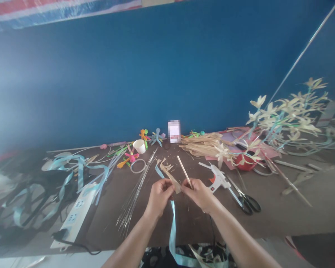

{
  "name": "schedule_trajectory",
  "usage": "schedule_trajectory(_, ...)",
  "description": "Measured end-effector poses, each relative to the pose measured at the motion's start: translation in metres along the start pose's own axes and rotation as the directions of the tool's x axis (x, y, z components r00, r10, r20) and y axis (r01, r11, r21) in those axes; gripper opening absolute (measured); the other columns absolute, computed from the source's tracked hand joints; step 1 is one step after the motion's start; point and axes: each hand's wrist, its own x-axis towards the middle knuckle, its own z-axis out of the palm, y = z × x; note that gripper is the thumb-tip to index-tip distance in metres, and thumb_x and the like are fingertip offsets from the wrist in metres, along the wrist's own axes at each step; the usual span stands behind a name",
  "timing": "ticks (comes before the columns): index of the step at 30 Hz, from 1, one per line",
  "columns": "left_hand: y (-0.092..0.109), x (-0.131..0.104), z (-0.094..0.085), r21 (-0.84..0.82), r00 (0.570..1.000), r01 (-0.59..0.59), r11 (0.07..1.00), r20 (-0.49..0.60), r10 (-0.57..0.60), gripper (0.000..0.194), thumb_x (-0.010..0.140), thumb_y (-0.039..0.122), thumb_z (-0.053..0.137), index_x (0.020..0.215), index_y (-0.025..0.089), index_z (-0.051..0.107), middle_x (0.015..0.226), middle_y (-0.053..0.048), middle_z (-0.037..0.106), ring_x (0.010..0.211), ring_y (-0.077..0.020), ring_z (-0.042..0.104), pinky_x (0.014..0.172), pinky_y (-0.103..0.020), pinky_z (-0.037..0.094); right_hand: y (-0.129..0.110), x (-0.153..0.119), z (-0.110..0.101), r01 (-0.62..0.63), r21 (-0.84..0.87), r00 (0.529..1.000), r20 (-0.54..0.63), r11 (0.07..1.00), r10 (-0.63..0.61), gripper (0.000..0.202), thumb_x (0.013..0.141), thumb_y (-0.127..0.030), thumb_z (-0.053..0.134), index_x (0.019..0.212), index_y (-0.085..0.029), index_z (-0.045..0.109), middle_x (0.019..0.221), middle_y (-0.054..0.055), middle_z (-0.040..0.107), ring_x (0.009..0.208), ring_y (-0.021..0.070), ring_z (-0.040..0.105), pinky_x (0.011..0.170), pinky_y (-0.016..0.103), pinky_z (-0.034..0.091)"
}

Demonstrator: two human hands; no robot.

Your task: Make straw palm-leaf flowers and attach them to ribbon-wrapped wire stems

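My left hand pinches a tan dried corn-husk strip, which looks frayed at its upper end. My right hand is closed on a thin pale stick that points up and away. Its fingertips also meet the lower end of the husk strip between my two hands. A light blue ribbon hangs from beneath my left hand down to my lap; where it is held is hidden. Just right of my right hand lies a white glue gun, with black-handled scissors beside it.
A bundle of thin wires and a white power strip lie left. Behind stand a white cup and a pile of dried husks. Husk flowers rise at the right, near a red round object. A blue wall closes the back.
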Motion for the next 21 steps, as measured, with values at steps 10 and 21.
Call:
schedule_trajectory(10, 0.0015, -0.0014, -0.0024, -0.036, 0.998, 0.048, 0.998, 0.039, -0.047, 0.015, 0.068, 0.028, 0.054, 0.072, 0.014, 0.058, 0.059, 0.0, 0.055, 0.05, -0.0095, 0.048, 0.045, -0.019, 0.038, 0.0009, -0.0002, 0.0041, -0.028, -0.003, 0.999, 0.022, 1.0, 0.029, 0.014, 0.068, -0.024, 0.049, 0.058, -0.016, 0.049, 0.045, -0.007, 0.039, 0.04, 0.0054, 0.032, 0.04, 0.018, 0.023)
schedule_trajectory(21, 0.0019, -0.0018, 0.0001, -0.019, 0.995, -0.027, 0.999, -0.095, 0.026, 0.015, 0.065, 0.029, 0.057, 0.066, 0.014, 0.056, 0.054, 0.002, 0.052, 0.046, -0.0087, 0.045, 0.044, -0.019, 0.036, -0.0052, -0.0035, 0.0035, 0.066, -0.053, 0.998, -0.004, 0.996, -0.066, 0.01, 0.068, -0.023, 0.05, 0.061, -0.016, 0.049, 0.051, -0.006, 0.043, 0.047, 0.0066, 0.037, 0.044, 0.018, 0.028)
